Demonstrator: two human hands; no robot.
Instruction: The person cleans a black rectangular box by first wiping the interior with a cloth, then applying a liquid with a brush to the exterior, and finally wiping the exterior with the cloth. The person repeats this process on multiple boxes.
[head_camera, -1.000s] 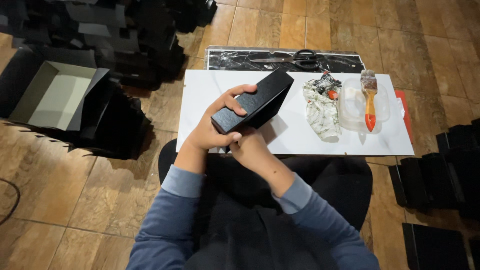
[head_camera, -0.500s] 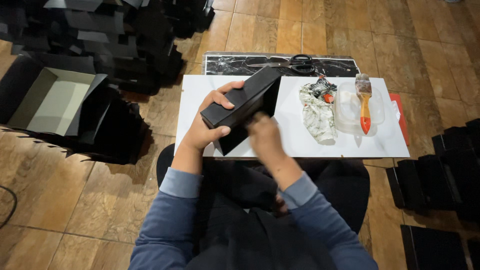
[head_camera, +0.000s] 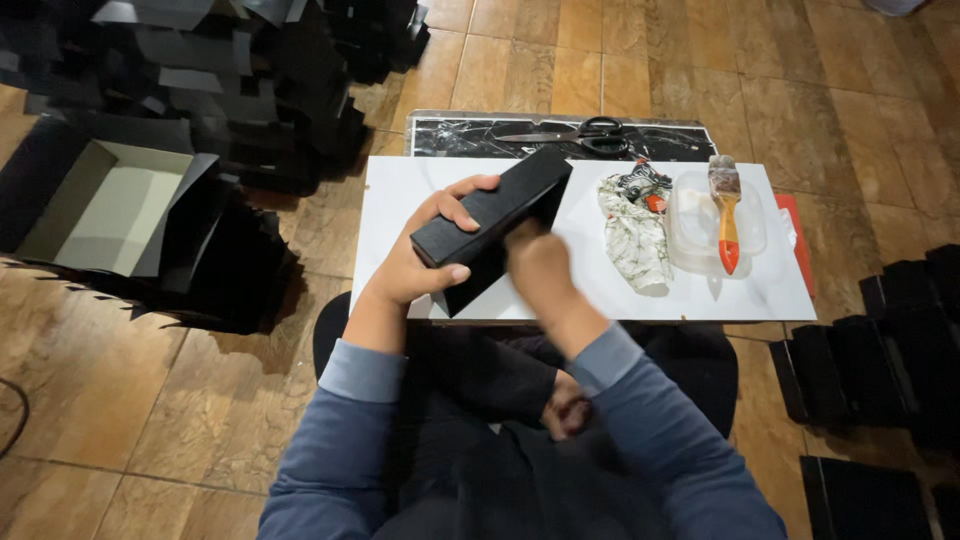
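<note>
Left hand (head_camera: 415, 268) has a firm grip round the black box (head_camera: 492, 225), tilted above the white tabletop (head_camera: 600, 290); right hand (head_camera: 535, 265) presses its side, grip hidden, cannot tell; paintbrush (head_camera: 727, 210) rests right.

One black box (head_camera: 490, 220), one scissors (head_camera: 580, 130), one brush (head_camera: 726, 205), one tub (head_camera: 700, 225), one cloth (head_camera: 630, 235)

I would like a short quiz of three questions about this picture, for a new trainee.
1. True or false: the left hand grips the black box.
2. Where does the paintbrush lie? A) across the clear plastic container B) on the floor C) on the scissors
3. Fill in: the right hand presses on the box's ____ side.

Key: 1 true; 2 A; 3 near.
</note>
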